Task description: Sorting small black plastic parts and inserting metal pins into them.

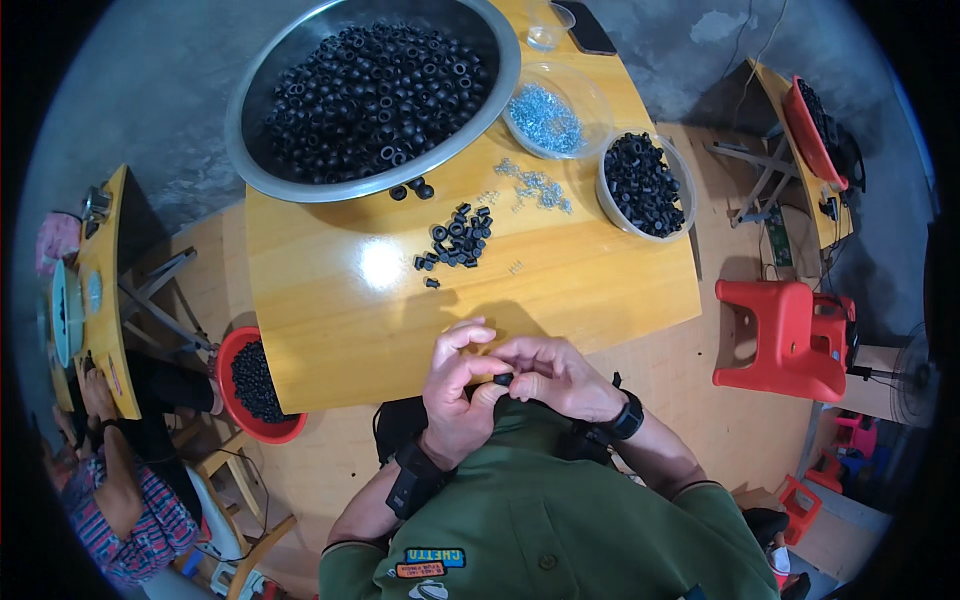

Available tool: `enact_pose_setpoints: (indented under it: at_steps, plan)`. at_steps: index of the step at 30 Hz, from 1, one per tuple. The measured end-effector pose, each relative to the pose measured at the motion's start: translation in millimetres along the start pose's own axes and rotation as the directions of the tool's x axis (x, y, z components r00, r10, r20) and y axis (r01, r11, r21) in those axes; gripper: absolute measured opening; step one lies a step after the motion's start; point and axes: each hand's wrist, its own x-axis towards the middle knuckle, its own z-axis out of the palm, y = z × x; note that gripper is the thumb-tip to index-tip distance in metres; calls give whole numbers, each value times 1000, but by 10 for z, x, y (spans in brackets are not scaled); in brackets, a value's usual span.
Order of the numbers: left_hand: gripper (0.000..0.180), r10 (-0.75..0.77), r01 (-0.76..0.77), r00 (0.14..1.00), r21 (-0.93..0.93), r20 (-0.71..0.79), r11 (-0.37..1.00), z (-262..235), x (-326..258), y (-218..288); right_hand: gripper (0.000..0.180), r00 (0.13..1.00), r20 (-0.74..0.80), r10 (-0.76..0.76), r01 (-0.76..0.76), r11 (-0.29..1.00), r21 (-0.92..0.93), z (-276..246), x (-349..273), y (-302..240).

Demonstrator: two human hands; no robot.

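Observation:
Close to my body, just off the table's near edge, my left hand (463,378) and my right hand (556,377) meet around one small black plastic part (503,379). Fingertips of both hands pinch it; its far side is hidden by them. Beyond my hands a loose pile of small black parts (462,240) lies on the yellow wooden table (330,340). Small shiny metal pieces (540,190), perhaps springs or screws, are scattered further back. A big metal basin (240,150) at the far left of the table holds many round black caps (385,100).
A clear tub (608,100) of metal pieces and another clear tub (688,190) of black parts stand at the right. A red basin (290,432) of black pieces sits on the floor, left. A red stool (780,340) stands right. Another person (130,490) works at a table far left.

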Motion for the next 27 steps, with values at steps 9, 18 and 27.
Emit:
enact_pose_setpoints:
  at_steps: [9, 18, 27]
  plan:
    - [15, -84, 105, 992, -264, 89, 959, -3, -68, -30, 14, 985, -23, -172, 163, 963, -212, 13, 5, 184]
    - [14, -173, 105, 942, -236, -288, 966, -547, -251, -117, 18, 995, -81, -62, 32, 945, -326, 121, 246, 92]
    - [31, -387, 423, 395, -209, -833, 882, -2529, -1060, -1017, 26, 858, -297, -418, -47, 512, -858, -189, 562, -116]
